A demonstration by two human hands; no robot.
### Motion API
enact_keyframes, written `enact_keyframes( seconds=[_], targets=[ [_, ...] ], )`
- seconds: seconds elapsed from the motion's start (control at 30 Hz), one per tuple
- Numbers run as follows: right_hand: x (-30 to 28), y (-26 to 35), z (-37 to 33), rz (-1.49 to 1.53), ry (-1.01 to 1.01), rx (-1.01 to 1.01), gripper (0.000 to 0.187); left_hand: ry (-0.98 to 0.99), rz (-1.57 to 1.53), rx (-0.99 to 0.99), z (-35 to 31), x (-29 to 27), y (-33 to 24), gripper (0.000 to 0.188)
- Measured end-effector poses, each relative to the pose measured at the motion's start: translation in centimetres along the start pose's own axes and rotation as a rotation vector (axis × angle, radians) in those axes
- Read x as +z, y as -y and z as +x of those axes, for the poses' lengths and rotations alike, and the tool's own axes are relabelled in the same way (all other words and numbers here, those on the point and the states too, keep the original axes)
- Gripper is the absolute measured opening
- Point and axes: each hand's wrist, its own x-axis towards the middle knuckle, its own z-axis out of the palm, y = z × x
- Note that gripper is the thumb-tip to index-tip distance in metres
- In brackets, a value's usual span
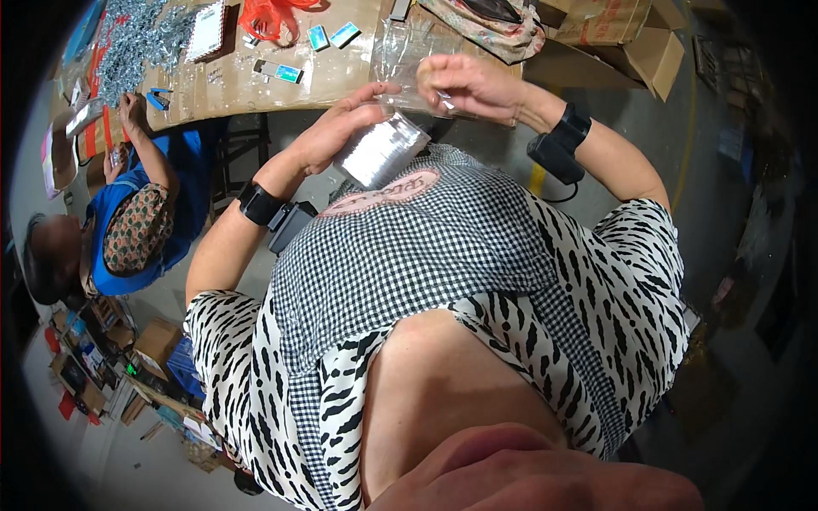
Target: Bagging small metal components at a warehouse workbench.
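Note:
My left hand point(339, 129) is closed round the upper edge of a shiny, silvery bundle point(382, 153) that looks like a stack of thin clear sheets. The bundle is tilted, close to my checked apron, just below the table's near edge. To its right, my right hand point(471, 85) is held over the table edge with the fingers curled and the fingertips together. A glossy, clear bit shows by those fingertips, too small to name. Clear plastic film point(396, 64) lies on the cardboard-covered table point(234, 89) beyond both hands.
Small blue-and-white boxes point(344, 34), a red plastic bag point(271, 15), a spiral notebook point(207, 32) and a floral cloth bag point(503, 32) lie on the table. Farther left are a silvery pile point(141, 43), a blue stapler point(158, 99) and a seated co-worker point(128, 221). Cardboard boxes point(652, 60) stand right.

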Motion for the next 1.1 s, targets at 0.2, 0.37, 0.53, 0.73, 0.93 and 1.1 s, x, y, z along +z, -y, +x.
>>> enact_keyframes(
  seconds=[0.2,0.37,0.53,0.73,0.93,1.1],
  targets=[
    [-4.7,1.9,-1.7,-0.074,-0.106,-0.117,0.015,-0.049,0.041,0.042,0.0,0.7,-0.7,0.056],
    [-7.7,3.5,-2.2,-0.707,-0.338,-0.209,0.018,-0.039,-0.052,-0.029,-0.4,1.1,-1.5,0.053],
    [-11.9,0.7,-1.2,-1.475,-0.608,-0.334,0.016,-0.013,-0.073,-0.048,-0.1,1.6,-2.1,0.053],
    [-13.9,-1.2,0.0,-1.824,-0.707,-0.073,0.014,0.005,-0.088,-0.012,1.0,1.9,-2.9,0.051],
    [-12.0,-0.4,0.2,-1.791,-0.617,-0.085,0.014,0.014,-0.117,-0.015,-1.7,1.5,-4.4,0.042],
    [-1.0,6.4,0.6,-1.434,-0.515,-0.283,0.026,0.011,-0.121,-0.033,-5.9,1.3,-7.0,0.040]
  ],
)
